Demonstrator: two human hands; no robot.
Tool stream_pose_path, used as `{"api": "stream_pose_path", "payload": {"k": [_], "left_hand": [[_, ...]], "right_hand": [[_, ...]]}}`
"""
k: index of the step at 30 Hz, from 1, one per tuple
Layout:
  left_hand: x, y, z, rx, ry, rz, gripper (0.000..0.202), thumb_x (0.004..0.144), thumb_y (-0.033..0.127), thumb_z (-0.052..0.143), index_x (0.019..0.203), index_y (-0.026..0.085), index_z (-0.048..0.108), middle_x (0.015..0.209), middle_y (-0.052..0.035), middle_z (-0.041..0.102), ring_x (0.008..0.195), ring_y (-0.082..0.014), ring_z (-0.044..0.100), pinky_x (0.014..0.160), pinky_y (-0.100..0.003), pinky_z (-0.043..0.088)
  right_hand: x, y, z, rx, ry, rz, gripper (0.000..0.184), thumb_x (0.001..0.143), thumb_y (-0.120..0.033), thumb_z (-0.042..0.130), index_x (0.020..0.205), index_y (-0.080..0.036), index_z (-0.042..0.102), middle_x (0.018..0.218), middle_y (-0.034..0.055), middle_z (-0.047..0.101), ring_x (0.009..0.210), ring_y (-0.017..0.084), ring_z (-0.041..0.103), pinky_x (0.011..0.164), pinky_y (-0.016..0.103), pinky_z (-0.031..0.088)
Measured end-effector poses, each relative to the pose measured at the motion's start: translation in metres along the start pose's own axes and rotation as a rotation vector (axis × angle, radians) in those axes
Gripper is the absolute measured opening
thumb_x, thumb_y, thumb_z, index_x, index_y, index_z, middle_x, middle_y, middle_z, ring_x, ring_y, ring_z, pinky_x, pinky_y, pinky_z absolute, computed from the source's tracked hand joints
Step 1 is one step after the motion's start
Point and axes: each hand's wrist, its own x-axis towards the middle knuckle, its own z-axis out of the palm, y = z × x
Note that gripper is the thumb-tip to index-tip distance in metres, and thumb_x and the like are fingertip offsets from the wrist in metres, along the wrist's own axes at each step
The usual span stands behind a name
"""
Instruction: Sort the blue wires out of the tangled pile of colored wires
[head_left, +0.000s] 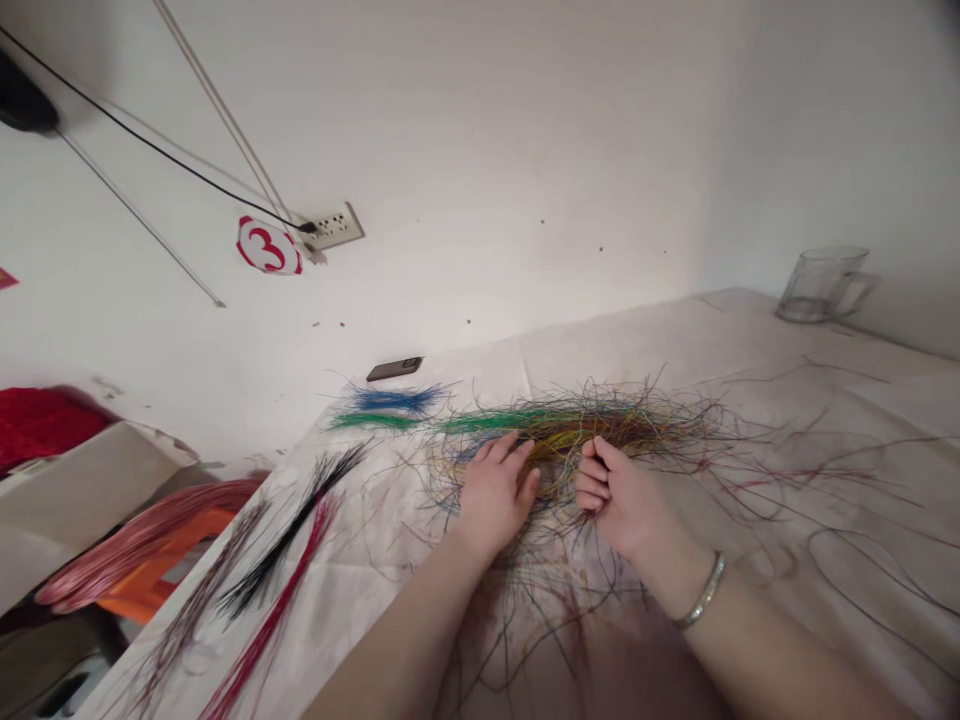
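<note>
A tangled heap of thin coloured wires [660, 425], green, yellow, brown and blue, lies across the middle of the white-covered table [405, 610]. Over its near left part rests my left hand [496, 490], fingers stretched out and palm down on the strands. My right hand [611, 490] is just to the right, wearing a bracelet at the wrist. Its fingers are curled closed at the near side of the heap. Whatever they pinch is hidden or too thin to make out. Loose strands trail below both hands.
Sorted wire bundles lie to the left: blue [397, 400], green [375, 421], black [292, 535] and red [277, 620]. A phone [394, 369] sits by the wall. A glass mug [817, 287] stands far right. Beyond the left edge are an orange stool [142, 585] and pink wire [150, 535].
</note>
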Motion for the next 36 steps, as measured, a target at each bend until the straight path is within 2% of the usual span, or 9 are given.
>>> {"api": "stream_pose_path", "payload": {"k": [2, 5, 11, 15, 18, 20, 23, 28, 36], "left_hand": [[-0.001, 0.001, 0.004, 0.035, -0.084, 0.008, 0.038, 0.085, 0.03, 0.055, 0.121, 0.022, 0.06, 0.131, -0.0115, 0.055, 0.118, -0.028, 0.05, 0.095, -0.049, 0.042], [0.0, 0.001, 0.006, 0.002, -0.103, 0.027, 0.033, 0.087, 0.026, 0.051, 0.118, 0.022, 0.062, 0.125, -0.0089, 0.06, 0.116, -0.0261, 0.051, 0.097, -0.049, 0.042], [0.003, -0.002, 0.006, -0.118, 0.033, 0.013, 0.023, 0.087, 0.018, 0.049, 0.096, 0.018, 0.069, 0.096, -0.0067, 0.07, 0.093, -0.0196, 0.061, 0.086, -0.039, 0.049], [0.003, -0.002, 0.002, -0.117, 0.101, -0.024, 0.021, 0.087, 0.017, 0.05, 0.095, 0.017, 0.069, 0.096, -0.0075, 0.069, 0.09, -0.0195, 0.06, 0.084, -0.038, 0.049], [0.003, 0.001, -0.002, -0.121, 0.139, 0.009, 0.02, 0.086, 0.02, 0.052, 0.097, 0.019, 0.069, 0.097, -0.0078, 0.066, 0.092, -0.0203, 0.058, 0.083, -0.04, 0.048], [0.004, 0.004, -0.004, -0.136, 0.107, 0.088, 0.019, 0.085, 0.022, 0.053, 0.094, 0.021, 0.07, 0.096, -0.0074, 0.065, 0.093, -0.0204, 0.058, 0.083, -0.039, 0.048], [0.003, 0.009, -0.002, -0.134, -0.012, 0.207, 0.02, 0.085, 0.022, 0.052, 0.095, 0.022, 0.07, 0.105, -0.0072, 0.065, 0.101, -0.021, 0.055, 0.089, -0.04, 0.046], [0.001, 0.011, 0.008, -0.052, -0.163, 0.233, 0.028, 0.084, 0.018, 0.051, 0.107, 0.021, 0.066, 0.124, -0.006, 0.061, 0.115, -0.0237, 0.05, 0.097, -0.044, 0.043], [0.001, 0.009, 0.011, -0.046, -0.155, 0.208, 0.036, 0.086, 0.017, 0.045, 0.12, 0.018, 0.058, 0.124, -0.01, 0.06, 0.116, -0.0228, 0.052, 0.099, -0.044, 0.043]], "right_hand": [[0.0, 0.001, 0.0, -0.007, 0.002, 0.021, 0.023, 0.086, -0.027, 0.051, 0.066, -0.017, 0.047, 0.045, -0.0107, 0.027, 0.034, 0.003, 0.021, 0.034, 0.015, 0.016], [0.001, 0.003, -0.001, -0.021, 0.009, 0.044, 0.022, 0.086, -0.027, 0.049, 0.066, -0.017, 0.047, 0.045, -0.0106, 0.028, 0.034, 0.003, 0.021, 0.034, 0.015, 0.016], [0.004, 0.005, -0.005, -0.016, 0.001, 0.083, 0.018, 0.082, -0.026, 0.053, 0.067, -0.018, 0.046, 0.045, -0.011, 0.028, 0.034, 0.003, 0.022, 0.034, 0.015, 0.016], [0.003, 0.005, -0.005, -0.011, 0.0, 0.093, 0.017, 0.082, -0.025, 0.052, 0.067, -0.017, 0.047, 0.045, -0.0109, 0.028, 0.034, 0.003, 0.022, 0.033, 0.015, 0.016], [0.002, 0.005, -0.005, -0.018, 0.003, 0.09, 0.017, 0.081, -0.024, 0.051, 0.066, -0.017, 0.046, 0.045, -0.0108, 0.028, 0.034, 0.003, 0.022, 0.034, 0.015, 0.016], [0.003, 0.005, -0.005, -0.024, -0.003, 0.085, 0.016, 0.08, -0.024, 0.053, 0.066, -0.018, 0.046, 0.045, -0.0108, 0.029, 0.034, 0.003, 0.022, 0.034, 0.015, 0.016], [0.004, 0.006, -0.006, -0.032, -0.005, 0.078, 0.016, 0.079, -0.024, 0.054, 0.066, -0.018, 0.046, 0.044, -0.0108, 0.029, 0.034, 0.003, 0.022, 0.034, 0.015, 0.017], [0.005, 0.005, -0.007, -0.027, 0.016, 0.036, 0.015, 0.079, -0.024, 0.052, 0.066, -0.018, 0.046, 0.044, -0.0108, 0.029, 0.034, 0.003, 0.022, 0.033, 0.015, 0.017], [0.007, 0.005, -0.01, -0.022, 0.055, 0.016, 0.014, 0.077, -0.023, 0.054, 0.067, -0.019, 0.044, 0.043, -0.011, 0.03, 0.033, 0.004, 0.022, 0.032, 0.016, 0.017]]}}
